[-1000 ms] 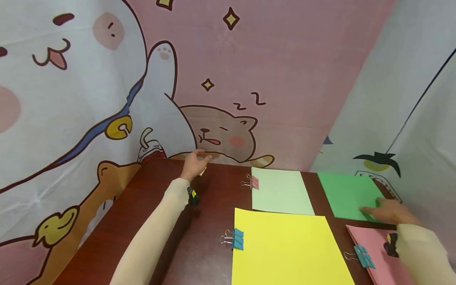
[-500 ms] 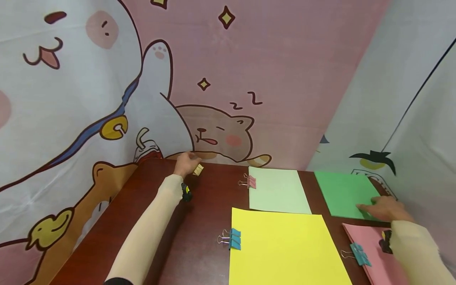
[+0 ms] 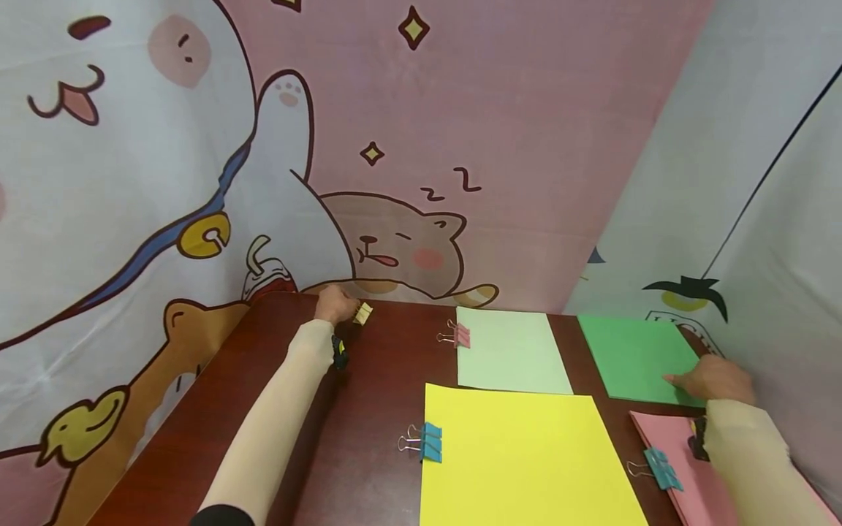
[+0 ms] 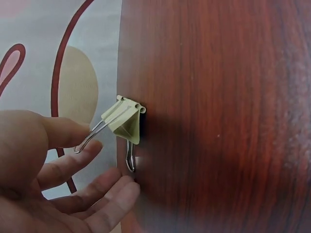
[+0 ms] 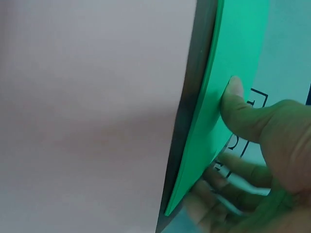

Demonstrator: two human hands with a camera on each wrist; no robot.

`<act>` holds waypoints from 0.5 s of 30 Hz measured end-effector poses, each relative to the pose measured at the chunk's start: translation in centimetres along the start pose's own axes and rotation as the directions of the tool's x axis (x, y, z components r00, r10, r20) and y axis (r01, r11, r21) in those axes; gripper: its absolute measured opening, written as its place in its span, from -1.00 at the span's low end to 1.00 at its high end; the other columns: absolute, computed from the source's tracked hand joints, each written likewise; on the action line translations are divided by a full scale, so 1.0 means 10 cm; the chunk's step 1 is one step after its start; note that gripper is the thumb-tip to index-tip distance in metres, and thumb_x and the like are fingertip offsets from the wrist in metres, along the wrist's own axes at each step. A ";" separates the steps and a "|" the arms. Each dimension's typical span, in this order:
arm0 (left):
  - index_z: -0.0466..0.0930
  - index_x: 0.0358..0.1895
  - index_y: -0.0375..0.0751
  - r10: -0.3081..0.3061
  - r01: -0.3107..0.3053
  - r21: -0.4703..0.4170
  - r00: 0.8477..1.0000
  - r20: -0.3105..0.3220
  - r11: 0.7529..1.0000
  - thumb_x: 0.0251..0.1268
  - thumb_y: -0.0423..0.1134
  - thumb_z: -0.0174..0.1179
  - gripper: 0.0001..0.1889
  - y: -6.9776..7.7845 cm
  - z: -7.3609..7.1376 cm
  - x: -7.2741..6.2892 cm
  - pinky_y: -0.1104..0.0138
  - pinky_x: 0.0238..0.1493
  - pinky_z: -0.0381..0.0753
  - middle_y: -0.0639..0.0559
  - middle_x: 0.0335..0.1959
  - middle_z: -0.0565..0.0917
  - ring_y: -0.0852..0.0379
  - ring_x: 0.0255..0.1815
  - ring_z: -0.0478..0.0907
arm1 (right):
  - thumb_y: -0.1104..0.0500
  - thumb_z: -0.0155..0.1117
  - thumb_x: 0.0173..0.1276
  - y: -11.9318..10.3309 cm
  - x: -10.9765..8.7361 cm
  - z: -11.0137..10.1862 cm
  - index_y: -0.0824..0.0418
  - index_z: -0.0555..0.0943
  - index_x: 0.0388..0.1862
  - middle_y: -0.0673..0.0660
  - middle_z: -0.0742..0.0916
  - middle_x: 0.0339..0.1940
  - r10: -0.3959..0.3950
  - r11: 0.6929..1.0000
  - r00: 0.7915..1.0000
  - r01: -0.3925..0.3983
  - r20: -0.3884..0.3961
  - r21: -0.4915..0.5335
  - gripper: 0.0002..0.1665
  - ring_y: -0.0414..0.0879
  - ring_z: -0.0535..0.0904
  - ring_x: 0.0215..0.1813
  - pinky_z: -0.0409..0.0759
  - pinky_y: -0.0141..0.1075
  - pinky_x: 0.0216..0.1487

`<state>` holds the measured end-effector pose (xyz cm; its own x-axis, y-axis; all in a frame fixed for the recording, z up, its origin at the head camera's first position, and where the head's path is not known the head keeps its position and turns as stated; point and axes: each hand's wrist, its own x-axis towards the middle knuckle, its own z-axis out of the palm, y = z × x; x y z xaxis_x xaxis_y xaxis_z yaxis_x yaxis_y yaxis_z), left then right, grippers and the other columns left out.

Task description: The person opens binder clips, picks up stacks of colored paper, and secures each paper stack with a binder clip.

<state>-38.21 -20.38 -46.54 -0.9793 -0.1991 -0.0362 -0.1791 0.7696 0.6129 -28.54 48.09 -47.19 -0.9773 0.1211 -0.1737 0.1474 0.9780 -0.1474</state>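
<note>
At the far edge of the table, my left hand (image 3: 335, 303) pinches a wire handle of a pale yellow binder clip (image 4: 124, 119) between thumb and forefinger. The clip's other handle touches or hovers near the tabletop; its remaining fingers curl loosely below. On the far right lies a stack of green paper (image 3: 638, 358). My right hand (image 5: 286, 141) holds its right near corner, with the thumb on top and the blurred fingers at and partly under the edge.
Yellow paper (image 3: 520, 460) with a blue binder clip (image 3: 430, 442) lies in front. Pale green paper (image 3: 509, 351) behind it has a pink clip (image 3: 463, 335). Pink paper (image 3: 707, 489) with a teal clip (image 3: 664, 469) lies at right. A printed cloth (image 3: 526, 146) hangs behind the table.
My left hand has shifted slightly left and turned, and the pale yellow clip now shows beside its fingers. My right hand has shifted its grip a little at the green paper's corner.
</note>
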 end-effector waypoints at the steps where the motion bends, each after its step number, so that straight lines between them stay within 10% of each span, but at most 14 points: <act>1: 0.75 -0.31 -0.31 -0.008 0.008 0.003 1.000 0.000 1.000 0.38 -0.20 0.19 -0.75 0.00 -0.01 0.00 0.25 -0.33 0.56 -0.20 -0.18 0.74 0.04 -0.35 0.55 | -0.43 0.33 0.24 -0.01 0.00 -0.01 0.79 0.51 -0.07 0.78 0.58 -0.07 0.038 0.999 0.999 -0.038 0.019 0.007 0.15 0.57 0.56 -0.14 0.60 0.17 -0.24; 9: 0.32 -0.74 -0.08 -0.093 0.094 -0.023 0.995 0.025 0.995 0.33 -0.29 0.17 -0.57 0.04 -0.03 0.04 0.31 -0.61 0.26 0.13 -0.75 0.30 0.17 -0.68 0.21 | -0.57 0.28 0.16 -0.08 0.00 -0.04 0.89 0.26 0.15 0.95 0.28 0.14 0.234 0.968 0.965 -0.242 0.118 0.061 0.46 0.77 0.27 0.12 0.37 0.38 0.04; 15: 0.53 -0.48 -0.27 -0.101 0.101 0.008 0.994 0.033 0.995 0.32 -0.27 0.19 -0.79 0.10 -0.07 0.02 0.31 -0.56 0.35 -0.06 -0.47 0.43 0.09 -0.53 0.33 | -0.61 0.28 0.11 -0.09 0.00 -0.08 0.83 0.29 0.19 0.88 0.36 0.16 0.256 0.965 0.956 -0.261 0.144 0.018 0.47 0.71 0.36 0.09 0.43 0.31 -0.02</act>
<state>-38.51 -20.12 -45.40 -0.9588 -0.2554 -0.1244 -0.2777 0.7507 0.5995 -28.82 47.32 -46.31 -0.8747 0.3418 -0.3437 0.4004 0.9091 -0.1147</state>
